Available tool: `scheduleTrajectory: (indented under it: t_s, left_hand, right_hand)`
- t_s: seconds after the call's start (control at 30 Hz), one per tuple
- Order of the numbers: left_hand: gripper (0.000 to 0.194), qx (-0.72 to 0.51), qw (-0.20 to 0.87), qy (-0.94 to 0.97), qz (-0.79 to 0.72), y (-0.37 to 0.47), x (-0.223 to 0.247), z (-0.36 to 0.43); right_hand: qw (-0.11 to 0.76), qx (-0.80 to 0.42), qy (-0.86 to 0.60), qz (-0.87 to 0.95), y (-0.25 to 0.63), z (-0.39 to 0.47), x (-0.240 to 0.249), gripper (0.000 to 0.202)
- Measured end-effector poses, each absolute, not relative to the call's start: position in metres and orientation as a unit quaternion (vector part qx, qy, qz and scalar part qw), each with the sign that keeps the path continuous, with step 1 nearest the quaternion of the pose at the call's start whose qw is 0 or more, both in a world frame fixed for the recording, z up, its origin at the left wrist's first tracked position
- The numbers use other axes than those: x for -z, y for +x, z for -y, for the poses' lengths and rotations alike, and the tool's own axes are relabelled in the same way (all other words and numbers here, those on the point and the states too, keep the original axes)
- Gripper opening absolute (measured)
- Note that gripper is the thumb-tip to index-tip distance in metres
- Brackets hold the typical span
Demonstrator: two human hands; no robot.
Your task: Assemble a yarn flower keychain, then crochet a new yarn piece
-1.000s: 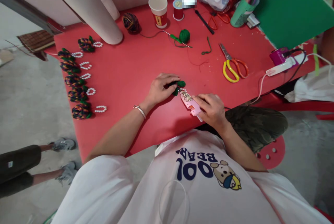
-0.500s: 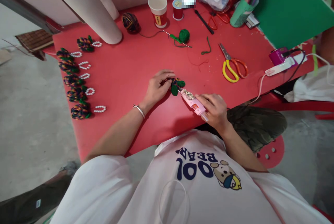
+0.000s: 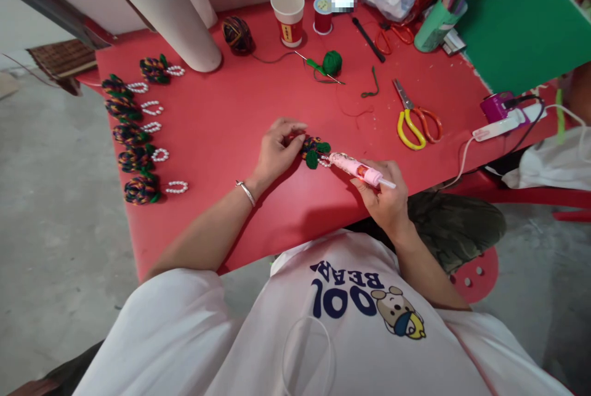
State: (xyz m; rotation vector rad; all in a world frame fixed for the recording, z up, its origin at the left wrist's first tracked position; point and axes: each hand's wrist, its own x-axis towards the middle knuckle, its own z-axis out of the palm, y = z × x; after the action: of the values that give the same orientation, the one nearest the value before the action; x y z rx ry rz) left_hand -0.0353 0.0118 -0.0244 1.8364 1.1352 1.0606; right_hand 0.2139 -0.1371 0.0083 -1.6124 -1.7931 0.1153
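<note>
My left hand is closed on the edge of a multicoloured yarn flower that lies on the red table. Two green yarn leaves stick out from the flower on its right side. Beside the leaves sits a small loop of white beads. In my right hand is a pink hot glue gun, a clear glue stick poking from its back end. The glue gun's tip points left, close to the beads and leaves; whether it touches them I cannot tell.
Several yarn flowers with bead loops line the left side of the red table. Behind my hands are a yarn ball, paper cup, green yarn ball with crochet hook and scissors. A power strip lies at right.
The glue gun has pulled back to the right and turned flatter, away from the flower, so the bead loop shows more. My left hand stays at the flower. The view has shifted slightly.
</note>
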Motion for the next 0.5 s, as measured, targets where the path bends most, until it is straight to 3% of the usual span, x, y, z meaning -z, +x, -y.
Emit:
scheduleTrajectory:
  t_s: [0.2,0.5]
  left_hand:
    - [0.059,-0.349,0.344,0.801,-0.344,-0.054,0.011,-0.013]
    - [0.067,-0.332,0.364,0.805,-0.33,-0.057,0.006,-0.013]
  right_hand:
    - [0.388,0.011,-0.606,0.694,0.221,0.14,-0.015,0.03]
    - [0.408,0.007,-0.6,0.688,0.225,0.142,-0.018,0.027]
